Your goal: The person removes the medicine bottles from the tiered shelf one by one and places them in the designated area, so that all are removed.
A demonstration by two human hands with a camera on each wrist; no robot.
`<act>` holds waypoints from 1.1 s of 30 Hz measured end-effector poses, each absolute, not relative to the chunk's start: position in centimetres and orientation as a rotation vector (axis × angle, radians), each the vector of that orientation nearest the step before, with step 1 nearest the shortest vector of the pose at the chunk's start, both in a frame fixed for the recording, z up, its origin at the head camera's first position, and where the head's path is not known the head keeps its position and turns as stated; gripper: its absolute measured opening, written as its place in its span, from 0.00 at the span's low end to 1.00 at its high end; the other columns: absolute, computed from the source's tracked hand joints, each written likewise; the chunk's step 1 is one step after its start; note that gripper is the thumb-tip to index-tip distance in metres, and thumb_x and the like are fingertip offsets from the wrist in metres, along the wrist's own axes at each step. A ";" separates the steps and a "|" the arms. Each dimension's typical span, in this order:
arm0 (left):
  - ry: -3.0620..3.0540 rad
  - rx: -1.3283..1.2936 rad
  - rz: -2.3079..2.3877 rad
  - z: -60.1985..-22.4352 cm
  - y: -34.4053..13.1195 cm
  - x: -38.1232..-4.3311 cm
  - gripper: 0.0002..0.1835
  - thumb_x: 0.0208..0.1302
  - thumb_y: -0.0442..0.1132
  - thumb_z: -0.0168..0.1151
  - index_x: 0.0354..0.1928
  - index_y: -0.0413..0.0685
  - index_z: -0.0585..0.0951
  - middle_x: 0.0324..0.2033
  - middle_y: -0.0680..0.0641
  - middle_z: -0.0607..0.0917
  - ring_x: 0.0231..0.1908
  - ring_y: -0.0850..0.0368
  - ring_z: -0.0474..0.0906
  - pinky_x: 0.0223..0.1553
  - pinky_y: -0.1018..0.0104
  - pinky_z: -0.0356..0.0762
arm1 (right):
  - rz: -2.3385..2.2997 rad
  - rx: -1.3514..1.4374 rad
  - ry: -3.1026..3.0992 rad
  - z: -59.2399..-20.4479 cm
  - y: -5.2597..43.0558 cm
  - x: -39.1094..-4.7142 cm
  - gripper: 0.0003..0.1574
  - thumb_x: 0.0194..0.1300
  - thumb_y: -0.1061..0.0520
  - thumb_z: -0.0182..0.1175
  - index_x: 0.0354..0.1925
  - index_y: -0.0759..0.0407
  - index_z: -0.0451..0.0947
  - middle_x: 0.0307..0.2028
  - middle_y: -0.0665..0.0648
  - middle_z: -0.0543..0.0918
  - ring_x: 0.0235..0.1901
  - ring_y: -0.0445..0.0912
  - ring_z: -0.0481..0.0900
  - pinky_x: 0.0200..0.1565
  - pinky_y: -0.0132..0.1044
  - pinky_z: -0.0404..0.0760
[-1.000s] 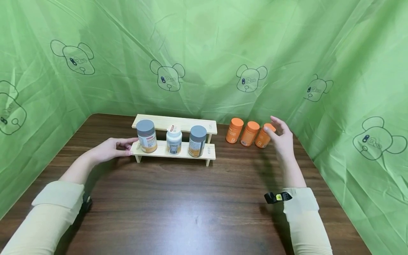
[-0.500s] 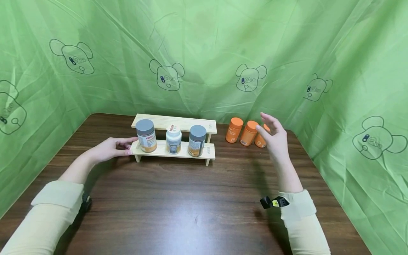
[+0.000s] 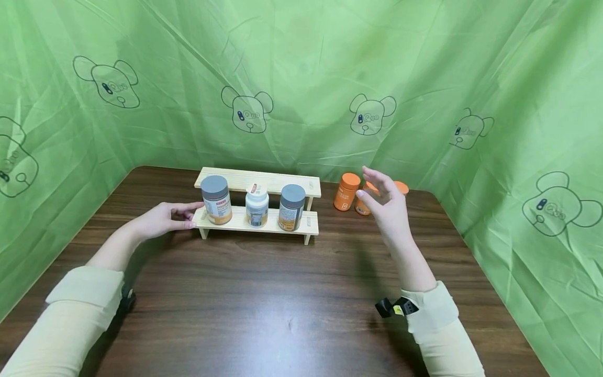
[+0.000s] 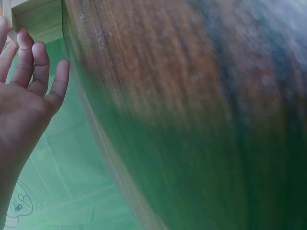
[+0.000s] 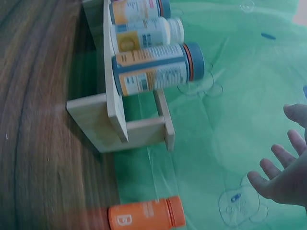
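My left hand holds the left end of a two-tier wooden shelf, thumb at the lower plank's front edge. On that plank stand a grey-capped bottle, a small white bottle and another grey-capped bottle. Right of the shelf, three orange bottles stand in a row: left, middle and right. My right hand is raised in front of them, thumb and fingers apart, hiding much of the middle and right ones. In the right wrist view its fingers hold nothing.
The shelf's upper plank lies behind the bottles. A dark wood table carries everything. Green cloth printed with bear heads hangs close behind the table and along both sides.
My right hand has moved left from the right orange bottle, across the middle one, toward the left one. My left hand stays at the shelf end, and the bottles have not moved.
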State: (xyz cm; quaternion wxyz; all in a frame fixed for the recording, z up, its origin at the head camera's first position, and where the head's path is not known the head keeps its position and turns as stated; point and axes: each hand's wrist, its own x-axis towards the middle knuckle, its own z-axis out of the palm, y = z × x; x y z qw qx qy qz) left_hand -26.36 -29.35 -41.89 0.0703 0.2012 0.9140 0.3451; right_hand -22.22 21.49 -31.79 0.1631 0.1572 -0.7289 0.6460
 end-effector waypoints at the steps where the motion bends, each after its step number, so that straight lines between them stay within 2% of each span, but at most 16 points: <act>1: 2.749 0.606 1.040 -41.9 -29.3 -26.4 0.33 0.61 0.49 0.64 0.67 0.52 0.69 0.38 0.49 0.83 0.40 0.64 0.75 0.43 0.71 0.68 | 1.834 0.463 -2.083 -31.8 21.2 -22.1 0.30 0.59 0.62 0.65 0.60 0.57 0.71 0.62 0.54 0.72 0.63 0.48 0.66 0.63 0.47 0.64; 8: 2.746 0.620 1.053 -41.9 -29.4 -26.4 0.32 0.61 0.48 0.64 0.67 0.51 0.69 0.37 0.49 0.82 0.40 0.65 0.74 0.42 0.72 0.67 | 1.841 0.552 -2.112 -31.4 19.1 -21.1 0.31 0.59 0.67 0.63 0.61 0.60 0.70 0.62 0.55 0.72 0.63 0.52 0.66 0.62 0.52 0.63; 17: 2.741 0.603 1.044 -41.8 -29.3 -26.4 0.33 0.61 0.49 0.64 0.67 0.53 0.69 0.38 0.49 0.82 0.41 0.64 0.74 0.45 0.69 0.68 | 1.868 0.701 -2.153 -30.9 16.6 -20.3 0.33 0.58 0.72 0.61 0.61 0.71 0.66 0.63 0.65 0.69 0.64 0.53 0.65 0.62 0.54 0.62; 29: 2.749 0.588 1.038 -41.8 -29.3 -26.3 0.32 0.61 0.50 0.64 0.67 0.54 0.69 0.39 0.49 0.82 0.41 0.62 0.74 0.45 0.67 0.68 | 1.693 0.776 -2.378 -32.1 14.6 -20.8 0.35 0.57 0.67 0.65 0.62 0.65 0.68 0.62 0.62 0.71 0.61 0.56 0.69 0.59 0.52 0.68; 33: 2.741 0.585 1.051 -41.8 -29.3 -26.3 0.32 0.61 0.50 0.64 0.67 0.54 0.69 0.39 0.50 0.82 0.41 0.63 0.74 0.46 0.67 0.68 | 1.605 0.776 -2.424 -32.3 14.0 -21.0 0.34 0.57 0.65 0.66 0.61 0.64 0.69 0.61 0.62 0.73 0.61 0.54 0.69 0.59 0.52 0.68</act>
